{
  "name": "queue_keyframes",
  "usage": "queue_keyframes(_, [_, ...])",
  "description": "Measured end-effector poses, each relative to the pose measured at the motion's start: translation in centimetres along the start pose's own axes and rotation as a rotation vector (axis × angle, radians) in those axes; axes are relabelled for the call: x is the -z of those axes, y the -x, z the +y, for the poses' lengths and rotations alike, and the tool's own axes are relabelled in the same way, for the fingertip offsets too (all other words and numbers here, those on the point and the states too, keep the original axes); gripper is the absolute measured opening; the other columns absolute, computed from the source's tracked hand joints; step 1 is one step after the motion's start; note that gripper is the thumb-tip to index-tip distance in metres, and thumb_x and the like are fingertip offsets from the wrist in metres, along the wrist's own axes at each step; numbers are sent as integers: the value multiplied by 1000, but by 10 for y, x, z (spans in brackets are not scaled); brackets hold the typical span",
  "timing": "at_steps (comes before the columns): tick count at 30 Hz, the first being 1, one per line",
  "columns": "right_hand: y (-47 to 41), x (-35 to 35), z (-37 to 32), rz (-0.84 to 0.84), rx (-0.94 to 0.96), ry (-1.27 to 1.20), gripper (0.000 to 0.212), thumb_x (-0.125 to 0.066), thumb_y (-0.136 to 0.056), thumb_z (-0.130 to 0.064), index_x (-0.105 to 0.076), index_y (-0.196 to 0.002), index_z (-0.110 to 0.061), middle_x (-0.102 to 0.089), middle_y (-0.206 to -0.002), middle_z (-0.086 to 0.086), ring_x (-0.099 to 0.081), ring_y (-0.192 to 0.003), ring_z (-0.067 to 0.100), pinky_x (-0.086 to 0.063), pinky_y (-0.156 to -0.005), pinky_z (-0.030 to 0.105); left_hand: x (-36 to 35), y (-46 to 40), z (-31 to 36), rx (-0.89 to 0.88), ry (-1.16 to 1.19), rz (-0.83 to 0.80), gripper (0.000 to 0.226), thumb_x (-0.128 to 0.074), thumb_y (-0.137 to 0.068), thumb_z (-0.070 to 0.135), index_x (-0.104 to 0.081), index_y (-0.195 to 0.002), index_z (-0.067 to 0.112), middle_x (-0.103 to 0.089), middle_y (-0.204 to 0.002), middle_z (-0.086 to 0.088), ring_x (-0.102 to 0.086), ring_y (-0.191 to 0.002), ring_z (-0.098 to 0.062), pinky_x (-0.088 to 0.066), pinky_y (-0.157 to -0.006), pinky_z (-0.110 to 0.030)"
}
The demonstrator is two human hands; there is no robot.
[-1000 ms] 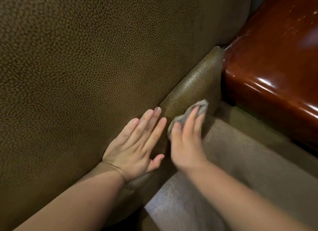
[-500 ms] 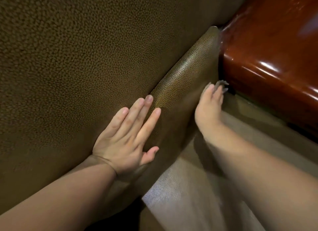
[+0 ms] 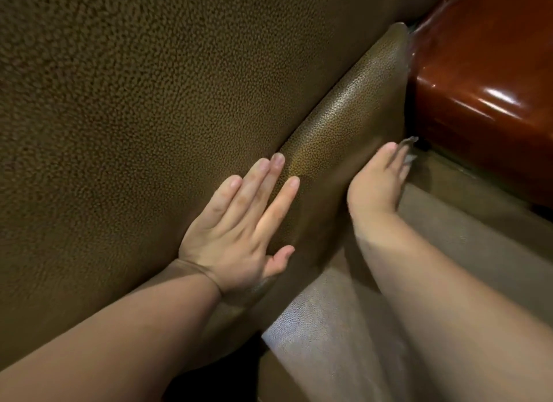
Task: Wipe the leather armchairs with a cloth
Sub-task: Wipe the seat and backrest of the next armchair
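The left hand [image 3: 239, 222] lies flat with straight fingers on the armchair [image 3: 134, 102], bracing the cushion just beside its rounded edge. The right hand [image 3: 378, 183] presses the grey cloth [image 3: 407, 145] against the side of that edge, near the glossy wooden arm [image 3: 484, 87]; only a scrap of cloth shows past its fingertips, so I cannot tell whether they clamp it. Steady pressure along the seam should serve best. A second ago the cloth was beside the left fingertips; it has since slid toward the wood.
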State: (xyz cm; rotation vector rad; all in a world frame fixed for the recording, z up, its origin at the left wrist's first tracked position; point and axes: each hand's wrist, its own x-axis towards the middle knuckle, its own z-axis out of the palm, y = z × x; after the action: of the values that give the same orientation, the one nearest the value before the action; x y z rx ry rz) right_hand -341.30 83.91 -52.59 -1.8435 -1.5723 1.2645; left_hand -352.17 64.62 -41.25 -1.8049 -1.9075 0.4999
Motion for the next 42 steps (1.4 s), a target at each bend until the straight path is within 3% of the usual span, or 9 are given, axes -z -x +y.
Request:
queue_keyframes(4, [72, -9, -1, -127, 512, 30, 52, -30, -107, -14, -20, -154, 6, -4, -160, 46, -1, -149, 66, -4, -124, 62, -3, 5, -2, -4, 3, -27, 92, -43, -94, 64, -29, -165, 8, -26, -170, -20, -20, -159, -27, 2, -130, -41])
queue_keyframes(8, [98, 4, 0, -289, 717, -64, 64, -15, -107, -55, 11, -161, -33, 24, -166, 27, 20, -157, 41, 1, -128, 53, -1, 2, -4, 3, 34, -21, 93, -41, -96, 63, -24, -166, 4, -24, -171, -20, -17, -160, -28, 2, -130, -41])
queue_keyframes(14, [42, -10, 10, -30, 151, -124, 58, -23, -110, -27, -19, -162, -2, -2, -170, 27, -1, -159, 41, -1, -129, 35, -2, 2, -2, -5, 59, 27, 96, -42, -95, 62, -20, -166, 2, -22, -172, -19, -17, -161, -28, 5, -130, -40])
queue_keyframes(17, [100, -16, -15, -193, 498, -124, 56, -19, -109, -20, -24, -161, -2, 5, -166, 37, 8, -153, 58, 4, -127, 56, -5, -1, -3, 11, 67, 64, 85, -34, -101, 54, -24, -164, -2, -25, -171, -21, -22, -160, -32, 0, -131, -42])
queue_keyframes(20, [118, -9, -14, -222, 692, -80, 59, -29, -109, -34, -15, -165, -20, 13, -168, 30, 12, -157, 44, 4, -127, 44, 0, -4, -1, 29, 89, 70, 77, -30, -105, 45, -27, -160, -9, -28, -168, -26, -25, -158, -37, -1, -131, -43])
queue_keyframes(26, [91, 0, 32, -331, 100, 155, 66, 9, -98, -6, -14, -158, 11, 0, -166, 36, 7, -152, 58, -2, -125, 62, 29, 73, -2, -42, 127, -102, 87, -34, -101, 51, -18, -163, -8, -17, -170, -28, -14, -161, -38, -3, -133, -47])
queue_keyframes(32, [222, -10, 30, -419, 714, 18, 68, -29, -107, -41, 3, -166, -28, 32, -165, 21, 26, -155, 37, 10, -125, 40, 36, 158, -6, 28, 90, -145, 96, -41, -99, 59, -20, -161, -11, -17, -168, -34, -16, -159, -44, -7, -132, -51])
queue_keyframes(38, [198, -28, 85, -342, -11, -117, 64, -1, -104, -26, -5, -163, 0, 11, -164, 38, 5, -155, 51, 4, -126, 48, 21, 165, 5, 30, 60, -93, 99, -45, -97, 64, -23, -162, -7, -21, -169, -30, -22, -159, -41, -10, -131, -49])
queue_keyframes(42, [259, -35, 31, -497, 354, -122, 74, -4, -100, -45, 4, -165, -11, 30, -163, 30, 27, -153, 40, 27, -117, 32, 15, 167, 5, 58, 68, -27, 92, -39, -99, 60, -28, -161, -7, -26, -168, -28, -26, -158, -39, -14, -131, -47])
